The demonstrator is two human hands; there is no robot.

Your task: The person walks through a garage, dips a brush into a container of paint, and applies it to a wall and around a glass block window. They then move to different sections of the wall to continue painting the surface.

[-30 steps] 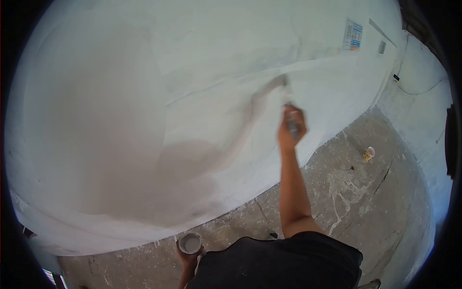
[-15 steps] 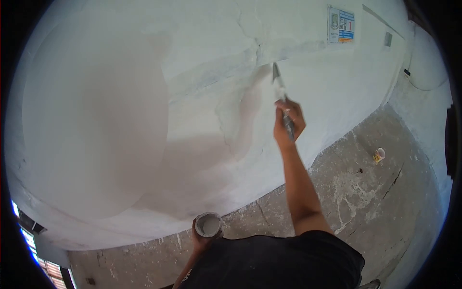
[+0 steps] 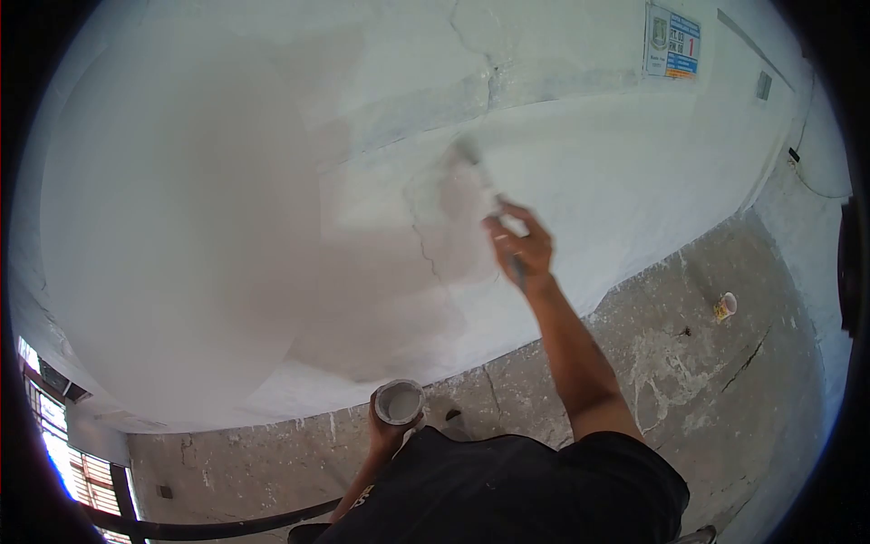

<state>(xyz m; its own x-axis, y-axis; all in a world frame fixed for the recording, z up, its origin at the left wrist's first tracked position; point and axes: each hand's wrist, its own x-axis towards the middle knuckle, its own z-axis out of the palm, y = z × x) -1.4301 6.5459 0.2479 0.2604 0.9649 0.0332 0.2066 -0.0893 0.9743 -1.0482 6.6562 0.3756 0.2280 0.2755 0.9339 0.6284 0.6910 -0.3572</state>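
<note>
In front of me is a pale wall (image 3: pixel 580 154) with thin cracks and a wide area of fresh, slightly darker coating. My right hand (image 3: pixel 524 243) is wrapped round the handle of a paintbrush (image 3: pixel 473 159); its bristle end is blurred by motion and lies at or close to the wall, below a bluish horizontal band. Low and close to my body, my left hand (image 3: pixel 385 431) holds a round tub of paint (image 3: pixel 400 403) upright. Pale liquid shows inside its smeared rim. Part of that hand is hidden behind the tub.
A small printed sign (image 3: pixel 671 42) is fixed to the upper right wall, with a grey switch plate (image 3: pixel 764 86) beyond it. The concrete floor (image 3: pixel 562 381) is splashed with white. A cup (image 3: pixel 725 306) lies there on the right. A barred window (image 3: pixel 68 453) shows at lower left.
My right hand and the brush have swung left and a little down across the wall. The left hand still holds the tub. The whole view has shifted slightly.
</note>
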